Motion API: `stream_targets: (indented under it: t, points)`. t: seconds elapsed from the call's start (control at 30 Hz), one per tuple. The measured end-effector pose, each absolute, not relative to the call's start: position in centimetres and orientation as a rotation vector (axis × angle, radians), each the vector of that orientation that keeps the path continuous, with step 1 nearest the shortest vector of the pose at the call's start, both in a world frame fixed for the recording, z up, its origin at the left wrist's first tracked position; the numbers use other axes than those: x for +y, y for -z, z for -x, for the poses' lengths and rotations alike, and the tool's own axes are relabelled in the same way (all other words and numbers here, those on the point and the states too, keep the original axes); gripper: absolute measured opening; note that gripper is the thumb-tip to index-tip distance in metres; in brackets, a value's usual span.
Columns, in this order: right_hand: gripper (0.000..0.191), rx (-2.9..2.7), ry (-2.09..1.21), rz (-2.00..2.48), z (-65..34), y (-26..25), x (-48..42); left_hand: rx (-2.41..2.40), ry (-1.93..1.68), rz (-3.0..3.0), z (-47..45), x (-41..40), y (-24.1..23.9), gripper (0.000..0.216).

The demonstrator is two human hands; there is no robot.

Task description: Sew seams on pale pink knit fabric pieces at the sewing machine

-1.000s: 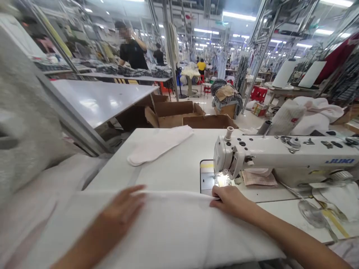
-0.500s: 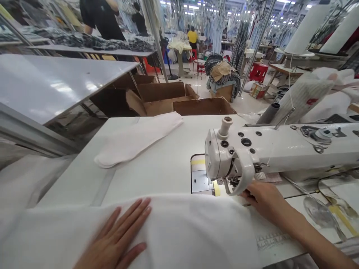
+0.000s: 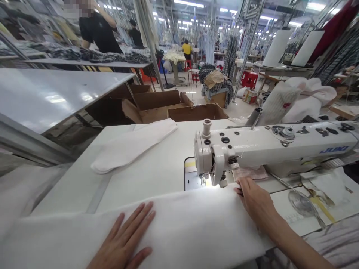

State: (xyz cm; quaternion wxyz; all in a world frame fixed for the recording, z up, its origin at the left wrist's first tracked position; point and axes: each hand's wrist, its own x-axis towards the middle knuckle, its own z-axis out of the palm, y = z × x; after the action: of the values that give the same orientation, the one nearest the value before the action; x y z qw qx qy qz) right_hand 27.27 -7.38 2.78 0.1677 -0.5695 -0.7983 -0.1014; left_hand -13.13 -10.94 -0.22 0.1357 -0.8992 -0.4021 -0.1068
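Note:
A wide white fabric panel [image 3: 182, 228] lies across the sewing table in front of me, its far edge reaching the presser foot [image 3: 223, 182] of a white JUKI sewing machine [image 3: 269, 147]. My left hand [image 3: 123, 235] rests flat on the cloth with fingers spread. My right hand [image 3: 254, 200] curls over the far edge of the fabric, just right of the needle area. A folded pale pink fabric piece [image 3: 131, 147] lies apart on the tabletop [image 3: 140, 186], beyond the panel.
Open cardboard boxes [image 3: 157, 106] stand behind the table. A glossy white neighbouring table [image 3: 56, 93] lies to the left. White cloth [image 3: 305, 101] is heaped behind the machine. A transparent plastic guide [image 3: 304, 203] lies on the right. A co-worker [image 3: 99, 33] stands far back left.
My right hand has moved rightward along the fabric edge, past the machine head. My left hand now lies flatter with fingers spread. The view has turned, shifting the machine leftward.

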Motion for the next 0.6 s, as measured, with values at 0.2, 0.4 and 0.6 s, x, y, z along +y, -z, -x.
stream_targets:
  t: [0.2, 0.4, 0.6]
  points:
    - [0.021, -2.472, 0.166, 1.254, -27.4, -1.7, -10.2, -1.155, 0.377, 2.631, 14.8, -11.3, -0.8, 0.068]
    - [0.022, -2.242, 0.162, 1.141, -28.5, 0.9, -10.3, -1.807, 0.300, 2.581, 16.6, -4.8, -5.2, 0.037]
    - [0.021, -2.151, 0.269, 0.979, -29.7, 1.7, -9.2, -2.179, 0.151, 2.202, 16.9, 5.1, -6.9, 0.024]
